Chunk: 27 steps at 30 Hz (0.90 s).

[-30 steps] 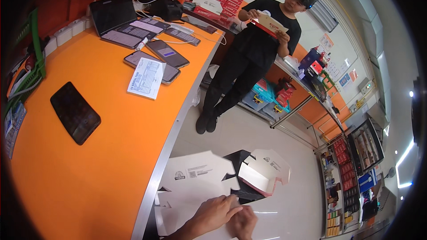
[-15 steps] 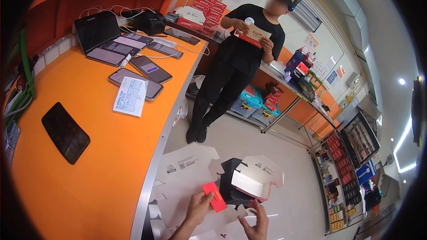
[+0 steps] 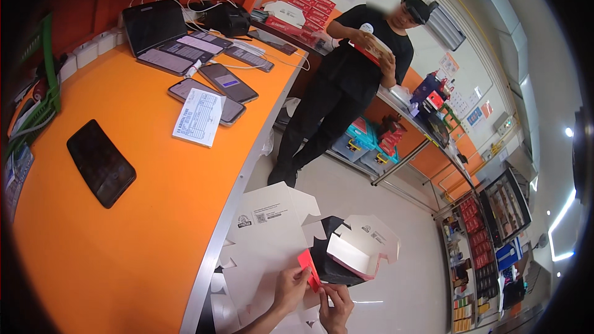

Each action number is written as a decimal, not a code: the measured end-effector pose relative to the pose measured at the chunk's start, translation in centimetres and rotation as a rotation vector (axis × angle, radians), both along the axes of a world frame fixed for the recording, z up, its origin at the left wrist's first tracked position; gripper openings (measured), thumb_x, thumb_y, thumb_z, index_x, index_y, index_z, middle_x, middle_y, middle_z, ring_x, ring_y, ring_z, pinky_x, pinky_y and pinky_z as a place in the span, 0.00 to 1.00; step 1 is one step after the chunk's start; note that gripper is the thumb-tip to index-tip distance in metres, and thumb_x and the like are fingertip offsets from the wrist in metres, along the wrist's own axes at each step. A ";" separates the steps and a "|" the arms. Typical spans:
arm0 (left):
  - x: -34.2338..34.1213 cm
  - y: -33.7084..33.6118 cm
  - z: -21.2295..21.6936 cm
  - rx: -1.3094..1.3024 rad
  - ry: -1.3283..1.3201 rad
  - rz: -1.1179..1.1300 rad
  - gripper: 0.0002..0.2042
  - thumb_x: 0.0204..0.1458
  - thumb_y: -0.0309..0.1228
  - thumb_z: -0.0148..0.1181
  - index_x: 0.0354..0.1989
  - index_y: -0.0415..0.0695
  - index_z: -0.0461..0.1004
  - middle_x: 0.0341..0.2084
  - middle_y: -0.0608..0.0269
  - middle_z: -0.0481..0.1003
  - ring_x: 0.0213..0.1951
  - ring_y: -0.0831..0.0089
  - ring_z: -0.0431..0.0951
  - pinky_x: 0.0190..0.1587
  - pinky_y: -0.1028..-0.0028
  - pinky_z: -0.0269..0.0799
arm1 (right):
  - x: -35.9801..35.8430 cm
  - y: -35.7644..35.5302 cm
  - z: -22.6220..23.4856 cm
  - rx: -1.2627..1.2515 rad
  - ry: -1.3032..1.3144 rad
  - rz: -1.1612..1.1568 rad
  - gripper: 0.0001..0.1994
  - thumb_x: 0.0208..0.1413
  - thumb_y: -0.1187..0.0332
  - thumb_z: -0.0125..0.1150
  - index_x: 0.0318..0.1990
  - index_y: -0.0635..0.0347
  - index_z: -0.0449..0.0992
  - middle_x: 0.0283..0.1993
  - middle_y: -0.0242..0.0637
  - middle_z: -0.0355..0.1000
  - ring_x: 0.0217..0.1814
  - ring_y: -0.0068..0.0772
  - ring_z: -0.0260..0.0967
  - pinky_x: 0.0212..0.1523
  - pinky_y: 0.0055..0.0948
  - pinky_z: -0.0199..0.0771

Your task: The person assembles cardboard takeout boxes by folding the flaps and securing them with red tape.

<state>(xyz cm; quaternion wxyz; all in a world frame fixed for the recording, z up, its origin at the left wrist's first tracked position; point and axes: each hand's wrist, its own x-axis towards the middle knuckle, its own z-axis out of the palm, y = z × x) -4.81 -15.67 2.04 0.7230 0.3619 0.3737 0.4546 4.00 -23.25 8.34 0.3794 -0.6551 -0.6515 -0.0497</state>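
My left hand pinches a small flat red card between thumb and fingers. At the card's lower end, my right hand is closed, its thumb and fingertips on the edge. Beneath both hands lie flat, unfolded white cardboard box blanks with cut flaps. Just beyond the card stands a half-folded white box, its inside facing up and its lid flap raised. It rests on something black, mostly covered.
To the left runs an orange counter with a metal edge, holding a black phone, a receipt pad and several devices. A co-worker stands ahead, handling a red-and-white box. Shelving stands at the right.
My right hand has moved left from open air and closed on the red card's lower end. The card now looks narrower, tilted. The co-worker's box has turned, and the whole view has shifted slightly.
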 end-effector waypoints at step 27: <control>-1.1 0.8 0.6 0.217 0.269 0.163 0.13 0.56 0.31 0.55 0.24 0.33 0.72 0.10 0.67 0.65 0.18 0.85 0.59 0.19 0.75 0.57 | -1.5 1.6 -2.7 0.048 -0.180 0.087 0.14 0.38 0.79 0.65 0.37 0.63 0.79 0.28 0.35 0.69 0.28 0.33 0.66 0.28 0.29 0.67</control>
